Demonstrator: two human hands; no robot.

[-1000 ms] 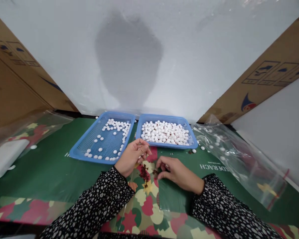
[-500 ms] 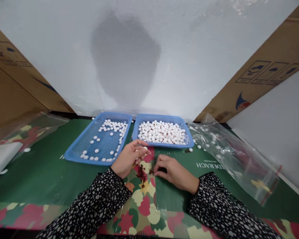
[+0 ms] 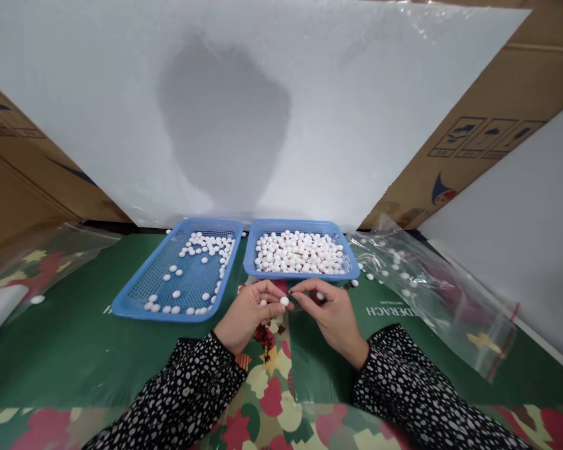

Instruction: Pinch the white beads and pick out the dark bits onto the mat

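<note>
My left hand (image 3: 253, 314) pinches a white ball (image 3: 284, 301) between thumb and fingers, and another white ball shows within its fingers. Close on its right, my right hand (image 3: 331, 312) pinches a tiny dark red-brown piece (image 3: 289, 292) at its fingertips, with a white ball (image 3: 319, 296) showing in its curled fingers. Below my left hand lies a small pile of dark red bits (image 3: 264, 337). Behind my hands, a blue basket (image 3: 358, 271) is full of white balls. A second blue basket (image 3: 122, 306) at the left holds fewer balls, with its mesh bottom showing.
A clear plastic bag (image 3: 478, 312) lies at the right, with loose white balls around it. More clear plastic (image 3: 51, 253) and a white object (image 3: 0, 306) are at the far left. A white panel (image 3: 333, 125) and cardboard (image 3: 497, 125) stand behind the green table cover (image 3: 75, 356).
My right hand has risen from the dark bits toward my left hand, carrying a tiny piece. The ball in my left fingers shows more clearly. The view has shifted slightly.
</note>
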